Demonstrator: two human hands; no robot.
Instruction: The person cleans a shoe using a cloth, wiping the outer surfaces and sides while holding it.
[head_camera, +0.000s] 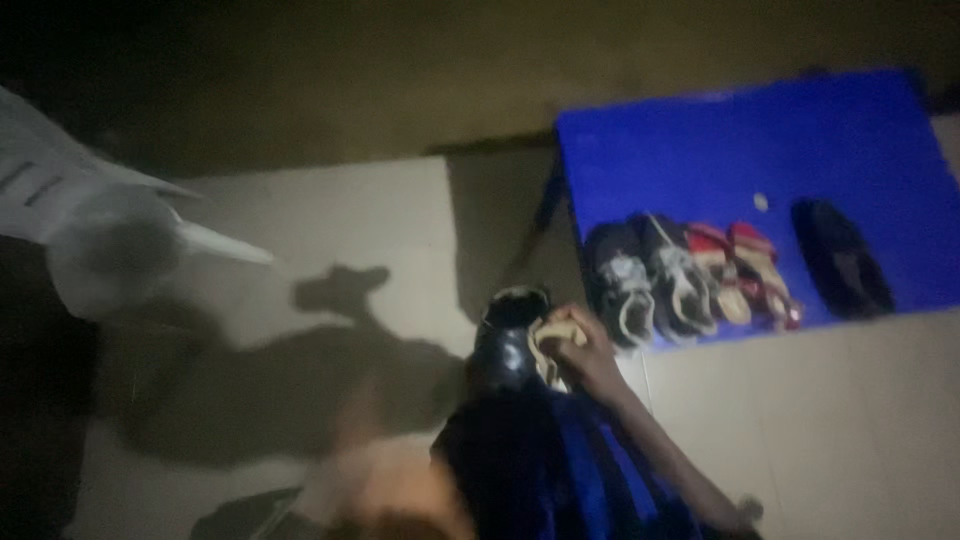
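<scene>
**Dark shoe and cloth held near a blue mat**

A dim room with a pale tiled floor (330, 230) fills the head view, and a bright blue mat (760, 150) lies on it at the upper right; that mat serves as the landmark here. The picture is dark and blurred.

Just off the mat's lower left corner, a black shoe (503, 345) stands up from the person's lap. The right hand (580, 350) lies against the shoe's side nearest the mat, its fingers curled around a pale cloth (553, 335) pressed to the shoe. The forearm runs from there down and away from the mat towards the bottom edge. The left hand (385, 480) shows only as a blurred smear farther from the mat, below and left of the shoe; whether it is open or closed, or touches the shoe, cannot be told. Blue and dark clothing (560, 470) covers the lap under the shoe.

On the mat's near edge stand a pair of dark sneakers (650, 285) and, beside them, a pair of red sandals (745, 275); a dark single shoe (842, 258) lies farther right on the mat. Far to the mat's left, a white plastic chair (90, 215) shows in part.
</scene>
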